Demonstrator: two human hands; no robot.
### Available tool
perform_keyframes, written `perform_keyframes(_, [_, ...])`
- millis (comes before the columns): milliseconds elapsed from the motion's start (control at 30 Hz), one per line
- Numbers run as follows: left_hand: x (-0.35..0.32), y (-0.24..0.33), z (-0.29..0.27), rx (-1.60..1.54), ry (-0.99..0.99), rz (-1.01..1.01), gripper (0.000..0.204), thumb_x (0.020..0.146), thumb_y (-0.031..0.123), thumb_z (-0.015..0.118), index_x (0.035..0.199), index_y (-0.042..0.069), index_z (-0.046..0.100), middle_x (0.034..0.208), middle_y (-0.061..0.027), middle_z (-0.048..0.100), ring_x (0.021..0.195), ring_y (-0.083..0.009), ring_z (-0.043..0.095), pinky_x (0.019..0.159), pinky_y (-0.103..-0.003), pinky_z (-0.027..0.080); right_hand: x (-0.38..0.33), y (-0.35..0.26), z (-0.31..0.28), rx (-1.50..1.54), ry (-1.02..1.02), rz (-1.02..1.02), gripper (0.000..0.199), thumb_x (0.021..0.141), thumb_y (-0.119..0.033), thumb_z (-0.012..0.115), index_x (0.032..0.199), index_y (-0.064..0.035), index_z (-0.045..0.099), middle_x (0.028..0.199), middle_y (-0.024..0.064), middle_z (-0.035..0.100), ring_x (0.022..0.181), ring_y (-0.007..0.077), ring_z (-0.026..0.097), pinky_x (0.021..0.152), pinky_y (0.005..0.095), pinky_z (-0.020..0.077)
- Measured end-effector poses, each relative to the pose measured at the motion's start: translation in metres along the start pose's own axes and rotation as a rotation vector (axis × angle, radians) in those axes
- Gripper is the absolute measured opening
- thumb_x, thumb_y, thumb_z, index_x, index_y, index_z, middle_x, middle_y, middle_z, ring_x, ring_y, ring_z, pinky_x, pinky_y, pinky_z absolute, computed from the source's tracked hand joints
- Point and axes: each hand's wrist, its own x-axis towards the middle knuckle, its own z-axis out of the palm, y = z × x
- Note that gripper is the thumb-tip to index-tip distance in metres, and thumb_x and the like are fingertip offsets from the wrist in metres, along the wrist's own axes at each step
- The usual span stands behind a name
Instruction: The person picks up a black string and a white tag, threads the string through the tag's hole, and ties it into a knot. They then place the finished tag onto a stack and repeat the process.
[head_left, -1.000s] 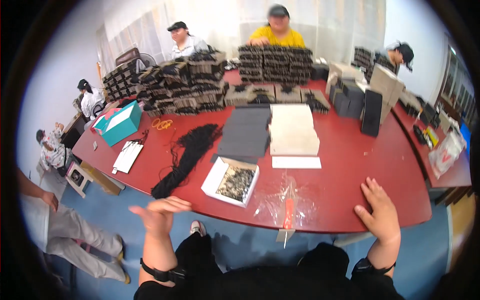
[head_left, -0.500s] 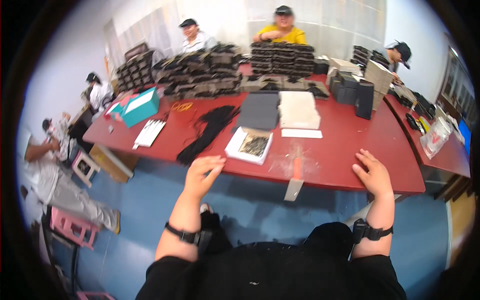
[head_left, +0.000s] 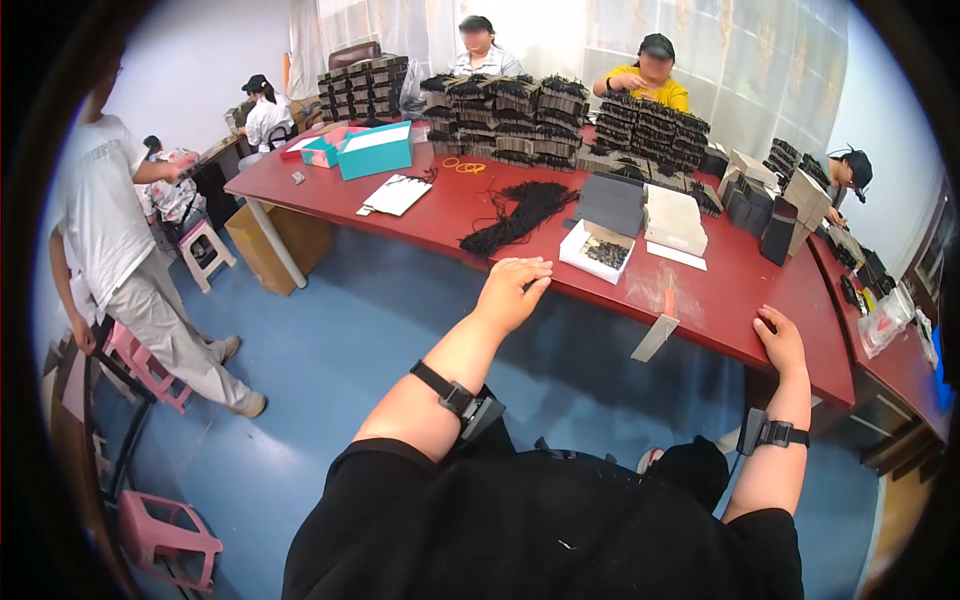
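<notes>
My left hand (head_left: 514, 290) is held at the table's front edge with its fingers stretched out, holding nothing. Closest to it are an open white box (head_left: 590, 268) of small dark pieces and a loose bundle of black strands (head_left: 525, 212). Farther right, my right hand (head_left: 781, 335) is over the front edge, empty, its fingers loosely spread. Between the hands lies a flat tool (head_left: 655, 338) with an orange handle, its pale blade jutting past the edge. Behind the box are dark grey sheets (head_left: 610, 203), a beige stack (head_left: 676, 220) and a white strip (head_left: 676, 256).
On the red table (head_left: 345, 212) are teal boxes (head_left: 374, 152), white cards (head_left: 398, 194) and tall stacks of dark bundles (head_left: 505, 120). Several people sit around; one person (head_left: 115, 200) stands at the left. A pink stool (head_left: 170, 535) and a cardboard box (head_left: 275, 245) are on the floor.
The view has swung left, so the table's things appear farther right and more of the standing person shows. Both hands remain empty near the table edge.
</notes>
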Motion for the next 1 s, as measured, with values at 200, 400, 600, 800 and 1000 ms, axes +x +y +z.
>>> perform_keyframes(200, [0.043,-0.02,-0.059,-0.269,0.127,-0.516,0.01,0.079,0.012,0.068,0.08,0.002,0.066,0.075,-0.0029,0.062,0.068,-0.0109,0.057,0.064,-0.025,0.046,-0.003,-0.004,0.0,-0.021,-0.012,0.01,0.036,0.084,-0.023,0.061,0.11,0.0015,0.061,0.124,0.0159,0.056,0.116,0.0286,0.052,0.099,0.0333,0.0387])
perform_keyframes(400, [0.041,-0.036,-0.059,0.147,-0.136,-0.338,0.013,0.072,0.012,0.073,0.078,0.004,0.065,0.074,-0.0053,0.053,0.067,-0.0173,0.054,0.063,-0.03,0.045,-0.003,-0.012,-0.004,0.021,0.045,0.033,0.034,0.084,-0.02,0.061,0.11,0.0017,0.061,0.123,0.0162,0.056,0.114,0.0285,0.054,0.097,0.0336,0.0406])
perform_keyframes(600, [0.024,-0.067,-0.066,0.263,-0.1,-0.386,0.014,0.07,0.015,0.073,0.078,0.005,0.066,0.08,-0.0087,0.057,0.076,-0.0253,0.056,0.071,-0.036,0.046,-0.005,-0.019,-0.003,0.023,0.038,0.036,0.032,0.085,-0.019,0.061,0.11,0.0013,0.06,0.123,0.0164,0.056,0.115,0.0288,0.053,0.098,0.0339,0.0399])
perform_keyframes(800, [0.024,-0.077,-0.084,0.173,0.021,-0.528,0.015,0.071,0.014,0.074,0.079,0.004,0.066,0.083,-0.0065,0.059,0.081,-0.0239,0.058,0.073,-0.035,0.047,0.0,-0.02,-0.001,0.0,0.036,0.033,0.032,0.085,-0.017,0.059,0.111,0.0017,0.059,0.124,0.0173,0.055,0.118,0.0287,0.05,0.1,0.0343,0.0375])
perform_keyframes(1000, [0.077,-0.054,-0.019,0.566,-0.463,-0.33,0.053,0.081,0.048,0.059,0.127,0.021,0.052,0.128,-0.0111,0.048,0.118,-0.0295,0.045,0.097,-0.041,0.039,-0.004,0.006,-0.002,0.0,0.034,0.033,0.032,0.087,-0.017,0.057,0.113,0.0017,0.058,0.124,0.0167,0.055,0.119,0.0286,0.05,0.101,0.035,0.0356])
